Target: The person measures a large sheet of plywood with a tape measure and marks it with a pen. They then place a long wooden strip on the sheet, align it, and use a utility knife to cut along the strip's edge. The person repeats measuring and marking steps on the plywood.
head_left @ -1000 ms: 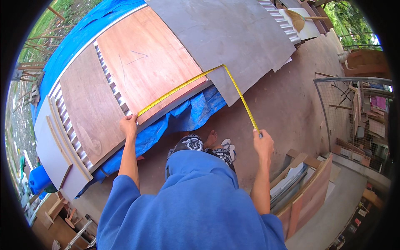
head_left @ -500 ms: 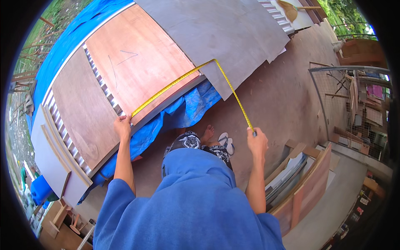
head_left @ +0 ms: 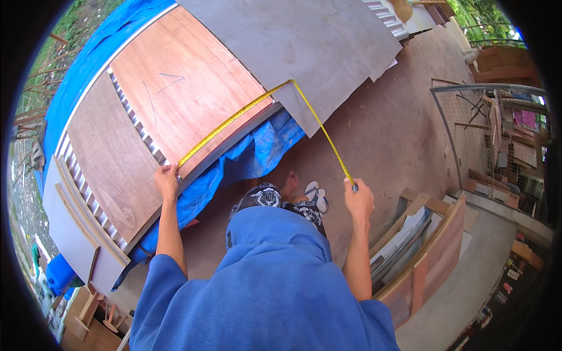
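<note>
A yellow tape measure is drawn out between my two hands. My left hand pinches its free end at the near left corner of a reddish plywood sheet. From there the blade runs along the sheet's near edge, reaches the grey sheet, bends sharply, and slants down through the air. My right hand is closed around the tape's case, which is mostly hidden by the fingers, beside my body and off the sheets. A browner plywood panel lies left of the reddish one.
Corrugated metal shows between the panels, with blue tarp hanging below the near edge. Pale strips and a board lie at the left end. A wooden crate of sheets stands at my right, and a wire-mesh gate stands beyond it. Slippers lie near my foot.
The whole view has shifted slightly, with the panels and tape a little further left and up. Both hands keep their hold, and the tape keeps its bend.
</note>
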A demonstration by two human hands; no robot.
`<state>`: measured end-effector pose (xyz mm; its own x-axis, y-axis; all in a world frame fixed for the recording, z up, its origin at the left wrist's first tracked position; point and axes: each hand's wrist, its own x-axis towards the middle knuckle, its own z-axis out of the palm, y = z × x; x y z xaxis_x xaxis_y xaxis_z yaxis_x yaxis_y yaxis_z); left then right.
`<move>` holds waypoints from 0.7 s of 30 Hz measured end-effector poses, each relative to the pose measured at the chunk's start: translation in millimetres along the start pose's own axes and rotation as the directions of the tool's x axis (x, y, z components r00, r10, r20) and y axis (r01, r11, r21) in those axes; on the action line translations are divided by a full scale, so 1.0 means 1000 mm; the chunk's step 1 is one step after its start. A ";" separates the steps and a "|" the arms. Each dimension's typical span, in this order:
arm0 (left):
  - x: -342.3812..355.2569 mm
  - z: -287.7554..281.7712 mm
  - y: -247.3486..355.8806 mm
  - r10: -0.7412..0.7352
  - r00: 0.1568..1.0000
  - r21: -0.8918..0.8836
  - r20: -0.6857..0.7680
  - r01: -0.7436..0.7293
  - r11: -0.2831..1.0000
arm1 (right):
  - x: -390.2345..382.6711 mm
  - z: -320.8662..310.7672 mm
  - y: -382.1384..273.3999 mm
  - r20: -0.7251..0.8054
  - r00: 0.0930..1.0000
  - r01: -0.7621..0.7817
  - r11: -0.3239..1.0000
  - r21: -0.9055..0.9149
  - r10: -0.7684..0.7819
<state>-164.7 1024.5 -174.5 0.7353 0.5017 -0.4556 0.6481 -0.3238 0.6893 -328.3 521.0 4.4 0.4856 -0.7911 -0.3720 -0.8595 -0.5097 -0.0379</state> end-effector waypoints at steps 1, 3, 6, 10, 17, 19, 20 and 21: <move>0.001 0.000 0.000 -0.021 1.000 -0.009 0.005 0.021 1.000 | 0.000 0.000 0.000 0.003 1.000 0.010 1.000 0.016 -0.010; 0.002 -0.001 -0.001 0.015 1.000 0.009 0.011 -0.015 1.000 | -0.001 0.002 0.000 -0.010 1.000 0.017 1.000 -0.007 -0.017; 0.004 -0.001 -0.002 0.019 1.000 0.041 0.007 -0.019 0.999 | -0.003 0.003 -0.001 -0.005 1.000 0.015 1.000 -0.006 -0.015; 0.005 0.000 -0.003 0.023 1.000 0.059 -0.011 -0.022 0.998 | -0.004 0.005 0.000 0.012 1.000 0.009 1.000 0.016 -0.009; 0.009 -0.007 0.006 -0.021 0.995 0.179 0.099 0.003 0.984 | -0.008 0.010 0.006 -0.019 1.000 0.018 1.000 0.022 -0.017; 0.014 -0.010 0.007 -0.028 0.986 0.302 0.165 -0.024 0.953 | -0.010 0.012 0.006 -0.025 0.999 0.022 0.999 0.029 -0.021; 0.016 -0.011 0.007 -0.036 0.980 0.299 0.194 -0.024 0.954 | -0.011 0.012 0.006 -0.026 0.999 0.025 0.999 0.032 -0.024; 0.018 -0.012 0.006 -0.036 0.977 0.296 0.211 -0.028 0.955 | -0.012 0.013 0.006 -0.030 0.999 0.018 1.000 0.012 -0.018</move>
<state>-149.8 1040.9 -171.8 0.7365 0.3327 -0.5889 0.6566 -0.5612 0.5040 -341.1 532.3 -3.4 0.5053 -0.7916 -0.3436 -0.8524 -0.5199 -0.0558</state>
